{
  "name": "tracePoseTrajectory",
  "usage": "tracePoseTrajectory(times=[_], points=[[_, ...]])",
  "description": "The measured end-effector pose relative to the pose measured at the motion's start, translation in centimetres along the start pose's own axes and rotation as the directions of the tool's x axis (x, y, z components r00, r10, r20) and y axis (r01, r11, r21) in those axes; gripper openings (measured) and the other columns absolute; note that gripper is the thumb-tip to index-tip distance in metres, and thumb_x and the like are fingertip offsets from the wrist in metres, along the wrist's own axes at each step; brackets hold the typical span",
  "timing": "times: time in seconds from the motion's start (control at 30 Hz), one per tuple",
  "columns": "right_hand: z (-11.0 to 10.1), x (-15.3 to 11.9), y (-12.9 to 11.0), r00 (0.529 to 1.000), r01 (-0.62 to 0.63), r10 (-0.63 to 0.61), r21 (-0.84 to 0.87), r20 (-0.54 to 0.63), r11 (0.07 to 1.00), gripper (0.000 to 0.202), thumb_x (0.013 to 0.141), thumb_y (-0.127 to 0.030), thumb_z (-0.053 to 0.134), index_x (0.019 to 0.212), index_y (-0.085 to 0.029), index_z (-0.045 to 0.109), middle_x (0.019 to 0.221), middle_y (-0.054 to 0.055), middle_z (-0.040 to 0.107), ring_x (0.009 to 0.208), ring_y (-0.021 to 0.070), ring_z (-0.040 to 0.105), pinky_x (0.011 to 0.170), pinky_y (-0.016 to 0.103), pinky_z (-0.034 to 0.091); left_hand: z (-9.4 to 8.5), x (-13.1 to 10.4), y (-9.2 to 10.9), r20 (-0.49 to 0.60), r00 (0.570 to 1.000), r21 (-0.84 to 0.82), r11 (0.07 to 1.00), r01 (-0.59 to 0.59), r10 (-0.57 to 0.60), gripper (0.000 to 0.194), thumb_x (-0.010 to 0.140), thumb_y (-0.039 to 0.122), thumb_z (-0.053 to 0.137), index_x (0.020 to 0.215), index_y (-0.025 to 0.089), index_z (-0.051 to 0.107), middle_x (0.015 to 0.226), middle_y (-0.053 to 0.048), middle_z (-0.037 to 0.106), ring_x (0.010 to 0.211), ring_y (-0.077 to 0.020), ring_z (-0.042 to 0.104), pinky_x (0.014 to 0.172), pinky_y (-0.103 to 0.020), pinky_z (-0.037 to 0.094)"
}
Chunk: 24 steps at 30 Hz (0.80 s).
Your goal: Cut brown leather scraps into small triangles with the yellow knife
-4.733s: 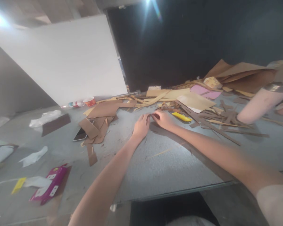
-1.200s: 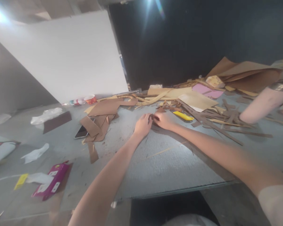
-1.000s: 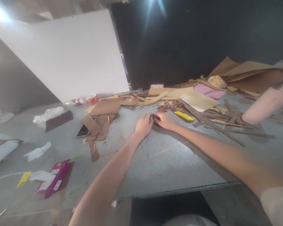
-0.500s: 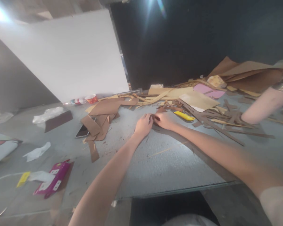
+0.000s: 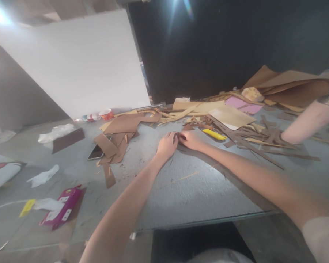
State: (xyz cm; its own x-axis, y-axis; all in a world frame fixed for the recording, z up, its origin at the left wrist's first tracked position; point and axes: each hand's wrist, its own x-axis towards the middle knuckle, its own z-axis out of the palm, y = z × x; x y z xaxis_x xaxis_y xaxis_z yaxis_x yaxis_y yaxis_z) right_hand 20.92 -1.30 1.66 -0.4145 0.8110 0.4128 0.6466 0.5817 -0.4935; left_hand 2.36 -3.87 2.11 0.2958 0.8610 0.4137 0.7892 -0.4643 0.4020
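My left hand [image 5: 167, 144] and my right hand [image 5: 190, 140] meet over the middle of the grey table [image 5: 181, 197]. The fingers of both are curled together around something small and dark that I cannot make out. Just beyond my right hand, a bit of brown sheet [image 5: 188, 128] lies on the surface. To the right of that hand is a yellow cutter-like tool [image 5: 214, 134]. A thin pale strip [image 5: 189, 176] rests on the table below my hands.
Brown sheet pieces [image 5: 123, 123] partly cover a phone [image 5: 95, 152] at the left. Dark strips [image 5: 246, 140] and a pink tumbler [image 5: 304, 122] are at the right. A magenta packet [image 5: 63, 210] sits front left; a red cup [image 5: 106, 114] stands behind.
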Motion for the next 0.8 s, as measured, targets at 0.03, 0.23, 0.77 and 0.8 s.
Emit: tracePoseTrajectory(times=[0.03,0.23,0.77,0.8], points=[[-0.04,0.00,-0.03,1.000,-0.009,0.009,-0.007,0.006,1.000,0.021,0.103,-0.022,0.057,0.084,-0.022,0.066,0.088,0.007,0.079,0.078,0.0201,0.068,0.069,0.028,0.041,-0.02,0.00,0.04,0.002,1.000,0.004,1.000,0.003,-0.003,0.028,0.110,0.020,0.053,0.132,0.023,0.069,0.123,-0.011,0.074,0.110,-0.0252,0.071,0.094,-0.034,0.054],[-0.14,0.07,-0.07,0.998,-0.034,0.036,-0.029,0.042,0.999,0.023,0.103,-0.023,0.055,0.083,-0.022,0.065,0.089,0.008,0.079,0.080,0.0209,0.068,0.070,0.029,0.040,-0.21,-0.03,0.34,0.011,1.000,0.020,1.000,0.014,-0.015,0.028,0.111,0.020,0.052,0.132,0.023,0.069,0.123,-0.010,0.074,0.110,-0.0248,0.071,0.092,-0.033,0.054],[0.01,0.12,0.11,0.998,-0.047,0.048,-0.046,0.036,0.998,0.024,0.103,-0.024,0.055,0.081,-0.021,0.065,0.086,0.008,0.078,0.074,0.0198,0.064,0.067,0.030,0.037,-0.04,0.07,0.18,0.018,1.000,0.030,0.999,0.015,-0.016,0.028,0.110,0.020,0.051,0.132,0.021,0.069,0.125,-0.012,0.074,0.112,-0.0254,0.070,0.093,-0.034,0.053],[0.06,0.13,0.19,0.998,-0.043,0.044,-0.044,0.032,0.998,0.025,0.103,-0.024,0.055,0.081,-0.021,0.065,0.086,0.008,0.078,0.074,0.0198,0.063,0.067,0.030,0.037,-0.02,0.08,0.17,0.019,1.000,0.033,0.999,0.015,-0.015,0.028,0.110,0.020,0.051,0.132,0.022,0.069,0.125,-0.012,0.074,0.112,-0.0254,0.070,0.093,-0.034,0.053]])
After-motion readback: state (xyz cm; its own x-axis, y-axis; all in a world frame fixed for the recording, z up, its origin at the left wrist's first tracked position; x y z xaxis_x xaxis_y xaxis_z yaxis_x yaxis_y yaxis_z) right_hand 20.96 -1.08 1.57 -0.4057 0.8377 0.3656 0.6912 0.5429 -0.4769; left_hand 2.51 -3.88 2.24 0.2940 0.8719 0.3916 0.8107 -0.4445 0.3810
